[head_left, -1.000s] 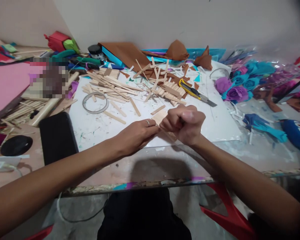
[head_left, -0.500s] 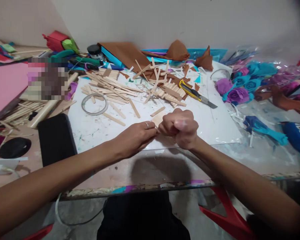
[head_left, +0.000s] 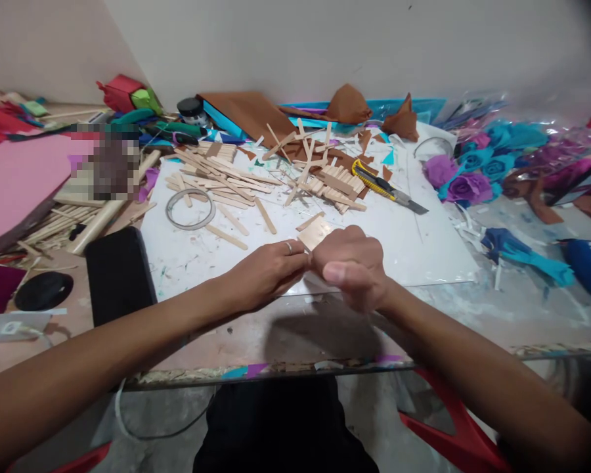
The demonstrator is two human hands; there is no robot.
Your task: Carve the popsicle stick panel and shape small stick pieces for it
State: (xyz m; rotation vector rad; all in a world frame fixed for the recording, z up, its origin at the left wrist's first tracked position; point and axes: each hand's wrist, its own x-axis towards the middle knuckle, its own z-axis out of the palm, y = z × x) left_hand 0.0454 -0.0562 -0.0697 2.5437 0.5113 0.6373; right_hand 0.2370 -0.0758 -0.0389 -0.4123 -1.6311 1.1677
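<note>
Table (head_left: 201, 345): pinkish, worn top; ragged front edge with blue and purple patches
White sheet (head_left: 414, 249): flat on the table's middle, marked with green flecks
On the sheet: loose and piled sticks (head_left: 221, 172), tape ring (head_left: 190, 226), yellow-and-black cutter (head_left: 387, 186) with blade out
Left side: black phone (head_left: 121, 276) just beside the sheet, black disc (head_left: 44, 290) beyond it
Right side: blue and purple paper flowers (head_left: 467, 186), blue pouch (head_left: 588, 263)

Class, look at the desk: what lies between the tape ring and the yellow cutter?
Between the tape ring and the yellow cutter lie loose wooden sticks and, nearer the cutter, a stack of sticks. The head view shows this.
</note>
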